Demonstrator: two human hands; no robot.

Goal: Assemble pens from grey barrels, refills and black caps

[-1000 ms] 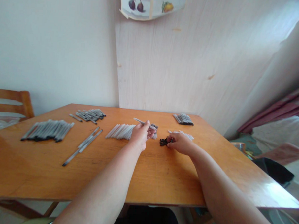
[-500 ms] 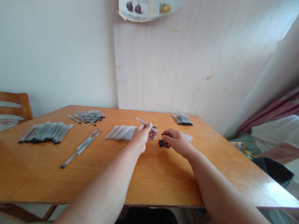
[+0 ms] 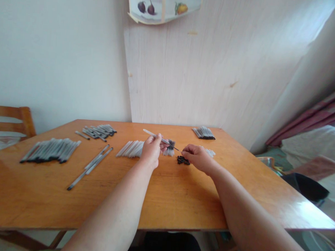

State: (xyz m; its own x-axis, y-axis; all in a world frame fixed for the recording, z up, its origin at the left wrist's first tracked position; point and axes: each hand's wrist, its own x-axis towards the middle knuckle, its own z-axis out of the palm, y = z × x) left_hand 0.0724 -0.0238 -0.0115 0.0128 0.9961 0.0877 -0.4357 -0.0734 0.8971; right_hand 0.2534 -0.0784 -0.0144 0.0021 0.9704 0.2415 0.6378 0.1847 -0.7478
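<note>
My left hand [image 3: 151, 149] grips a clear pen [image 3: 156, 136] whose pale end points up and to the left. From the pen's right end a thin dark rod [image 3: 175, 148], which looks like an ink refill, runs to my right hand [image 3: 196, 156]. The fingertips of that hand are pinched at the rod's far end. Just below them lies a small heap of black pen parts [image 3: 183, 160]. Behind the left fingers shows a bunch of dark and clear pieces [image 3: 169, 148]. A row of whitish pen tubes [image 3: 129, 149] is partly covered by my left hand.
On the wooden table [image 3: 164, 199], black-ended pens lie in a left group [image 3: 51, 150], a back-left pile [image 3: 99, 131] and a back-right bundle [image 3: 203, 133]. A few loose pens [image 3: 90, 166] lie left of centre. Pale tubes [image 3: 210, 152] sit behind my right hand.
My left hand has moved left with the pen, away from my right hand. The thin dark rod now shows stretched between the two hands.
</note>
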